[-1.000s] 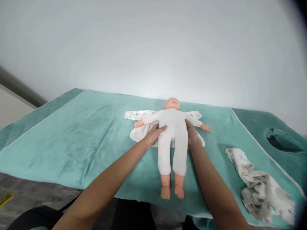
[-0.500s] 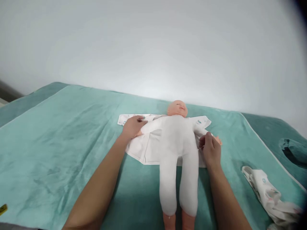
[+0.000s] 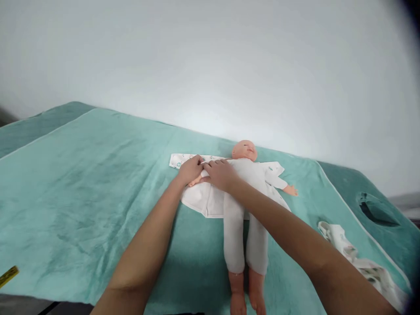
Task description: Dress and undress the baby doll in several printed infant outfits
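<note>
A baby doll [image 3: 247, 177] with a white cloth body lies on its back, head toward the wall. Under it is spread a white printed baby shirt [image 3: 215, 203], one sleeve stretched out to the left. My left hand [image 3: 190, 170] is closed at the lower end of the doll's arm on the left, beside that sleeve. Close by, my right hand [image 3: 220, 174] reaches across the doll's body and grips the same arm higher up, fingers above and thumb below. The doll's other arm lies free over the shirt's right side.
A green sheet [image 3: 98, 183] covers the padded surface, with a white wall [image 3: 210, 65] behind. Crumpled white printed clothing [image 3: 348, 249] lies at the right. A hole [image 3: 377, 210] shows in the padding beyond it. A yellow strip [image 3: 9, 276] is at the left edge.
My right hand has left the doll's right-side arm and crossed over its body to the left-side arm. My left hand stays near that arm. The view has shifted slightly.
</note>
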The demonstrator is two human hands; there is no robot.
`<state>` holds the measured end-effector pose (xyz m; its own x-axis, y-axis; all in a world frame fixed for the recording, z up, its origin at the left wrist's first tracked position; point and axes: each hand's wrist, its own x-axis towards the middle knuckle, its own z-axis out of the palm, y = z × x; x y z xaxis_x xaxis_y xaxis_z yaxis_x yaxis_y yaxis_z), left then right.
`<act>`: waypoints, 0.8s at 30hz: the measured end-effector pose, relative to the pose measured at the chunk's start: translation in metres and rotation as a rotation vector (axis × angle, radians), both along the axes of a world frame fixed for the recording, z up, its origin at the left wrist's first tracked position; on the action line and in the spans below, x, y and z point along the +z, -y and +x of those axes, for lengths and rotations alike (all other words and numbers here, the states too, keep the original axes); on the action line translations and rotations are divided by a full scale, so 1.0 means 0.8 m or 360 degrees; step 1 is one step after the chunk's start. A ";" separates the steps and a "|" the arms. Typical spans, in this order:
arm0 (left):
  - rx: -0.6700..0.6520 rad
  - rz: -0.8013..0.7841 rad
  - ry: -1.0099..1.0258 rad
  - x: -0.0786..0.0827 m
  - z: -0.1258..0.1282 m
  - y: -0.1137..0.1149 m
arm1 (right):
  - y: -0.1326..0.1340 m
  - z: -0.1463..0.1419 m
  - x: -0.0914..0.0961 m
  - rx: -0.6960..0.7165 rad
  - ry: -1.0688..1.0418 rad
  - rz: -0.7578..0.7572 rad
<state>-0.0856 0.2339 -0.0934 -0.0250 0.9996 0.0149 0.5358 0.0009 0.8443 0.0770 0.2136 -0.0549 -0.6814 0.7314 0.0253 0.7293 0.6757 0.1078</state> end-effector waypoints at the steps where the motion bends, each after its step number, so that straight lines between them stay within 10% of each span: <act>1: 0.0005 0.0006 0.0065 0.001 0.000 0.001 | 0.000 0.001 -0.003 -0.0019 0.0010 0.0040; 10: 0.0316 0.0151 0.1295 0.025 -0.006 0.027 | 0.008 0.013 0.019 -0.0452 -0.0099 0.0131; 24: -0.0296 -0.0164 0.1685 0.024 0.079 0.067 | -0.025 0.000 -0.023 -0.0555 -0.0182 -0.0064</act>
<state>-0.0223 0.1799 -0.0744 0.1768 0.9842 -0.0096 -0.4670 0.0924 0.8794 0.0772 0.2334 -0.0737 -0.3854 0.9212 0.0534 0.9223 0.3864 -0.0094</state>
